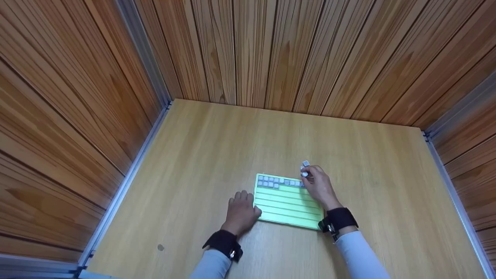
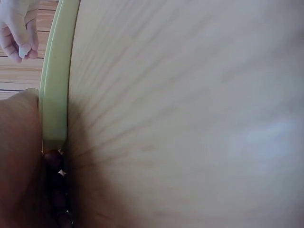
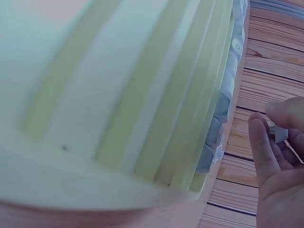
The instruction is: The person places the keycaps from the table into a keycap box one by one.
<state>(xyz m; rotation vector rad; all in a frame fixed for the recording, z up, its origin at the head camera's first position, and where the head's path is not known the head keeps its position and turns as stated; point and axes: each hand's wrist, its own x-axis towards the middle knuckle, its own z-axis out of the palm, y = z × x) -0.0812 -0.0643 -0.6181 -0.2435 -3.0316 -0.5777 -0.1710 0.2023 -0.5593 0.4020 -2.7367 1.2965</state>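
Note:
A light green ridged tray (image 1: 288, 209) lies on the table, with several pale grey-blue keycaps (image 1: 267, 181) along its far rows. My left hand (image 1: 241, 212) holds the tray's left edge; its thumb (image 2: 21, 109) lies over the rim, with the fingers at the side, partly hidden. Above the far right part of the tray, my right hand (image 1: 318, 186) pinches a small white keycap (image 3: 281, 134) between thumb and fingers. Just past those fingertips, another pale keycap (image 1: 305, 163) shows. Part of the far row is hidden behind the right hand.
The wooden table (image 1: 209, 147) is bounded by plank walls (image 1: 252, 54) at the back and sides. Metal rails (image 1: 128, 174) run along its side edges. A dark round spot (image 1: 161, 247) marks the front left of the table.

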